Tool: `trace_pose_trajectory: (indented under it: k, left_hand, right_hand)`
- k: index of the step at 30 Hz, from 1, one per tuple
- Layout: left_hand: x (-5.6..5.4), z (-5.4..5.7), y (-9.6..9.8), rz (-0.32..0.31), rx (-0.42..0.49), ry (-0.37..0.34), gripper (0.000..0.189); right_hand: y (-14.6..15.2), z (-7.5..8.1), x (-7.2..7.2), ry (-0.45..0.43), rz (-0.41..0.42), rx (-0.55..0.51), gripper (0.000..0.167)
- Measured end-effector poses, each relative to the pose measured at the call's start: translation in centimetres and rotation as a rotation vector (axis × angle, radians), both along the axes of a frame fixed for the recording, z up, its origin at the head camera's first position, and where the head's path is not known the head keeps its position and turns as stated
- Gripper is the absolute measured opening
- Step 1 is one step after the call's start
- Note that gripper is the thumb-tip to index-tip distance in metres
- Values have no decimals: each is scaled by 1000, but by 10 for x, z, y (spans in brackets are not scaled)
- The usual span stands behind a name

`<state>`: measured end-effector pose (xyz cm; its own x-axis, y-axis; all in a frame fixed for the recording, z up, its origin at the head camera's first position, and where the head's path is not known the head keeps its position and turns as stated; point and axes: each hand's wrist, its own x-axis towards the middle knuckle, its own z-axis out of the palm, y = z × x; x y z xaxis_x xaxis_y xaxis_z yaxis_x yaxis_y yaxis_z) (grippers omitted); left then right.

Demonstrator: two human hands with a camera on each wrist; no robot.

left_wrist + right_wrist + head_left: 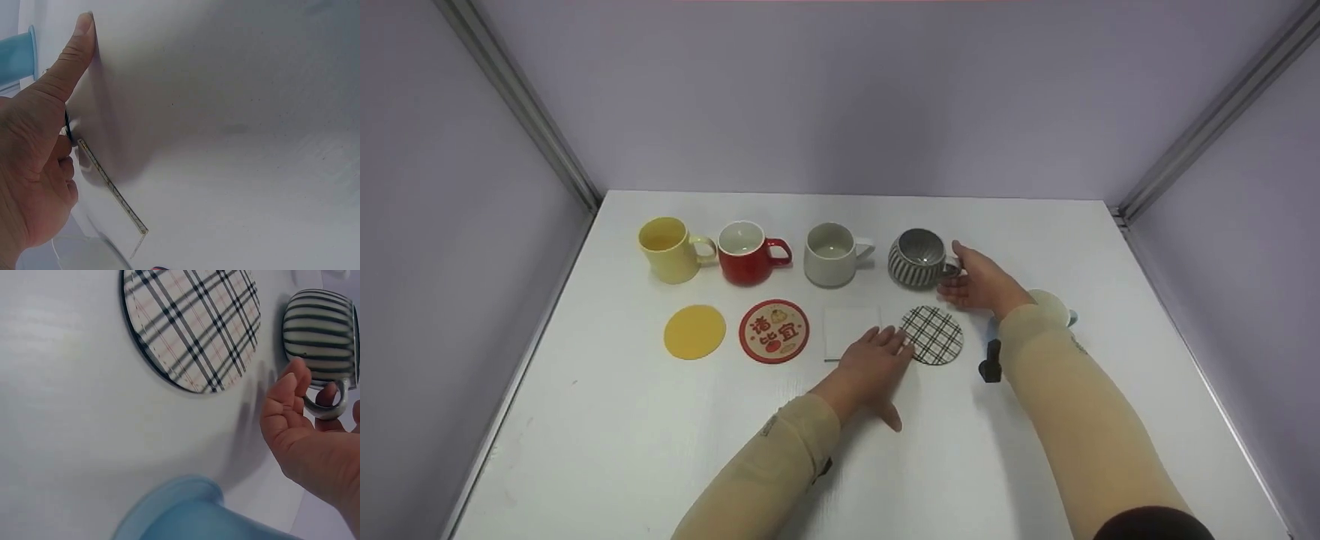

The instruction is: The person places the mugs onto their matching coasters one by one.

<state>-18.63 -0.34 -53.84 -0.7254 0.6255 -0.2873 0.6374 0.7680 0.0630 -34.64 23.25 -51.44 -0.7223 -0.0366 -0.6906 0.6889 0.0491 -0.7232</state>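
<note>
My right hand (979, 281) is at the handle of a grey striped mug (916, 262). Its fingers are loosely bent round the handle (337, 405), one showing through the loop, while the thumb stands apart. My left hand (877, 367) is spread low over the table, thumb held out to the side. Its fingertips overlap the right edge of a white square coaster (844, 330) and reach the left rim of a round plaid coaster (934, 336). In the left wrist view, the thumb (67, 62) is straight and the other fingers are partly hidden.
Left of the striped mug stand a pale grey mug (830, 259), a red mug (745, 259) and a yellow mug (669, 255). A red round coaster (774, 331) and a yellow coaster (694, 332) lie in front. A light blue cup (197, 517) is partly behind my right sleeve.
</note>
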Motion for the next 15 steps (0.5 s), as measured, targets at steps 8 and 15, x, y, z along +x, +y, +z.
trace_pose_trajectory:
  k: [8,15]
  left_hand:
    - [-3,-4,3,3,-34,-1,132]
    - [-3,-3,3,3,-39,-1,133]
  right_hand:
    - [-5,0,10,-37,-155,-211,77]
    - [-8,-6,15,-33,-216,-322,52]
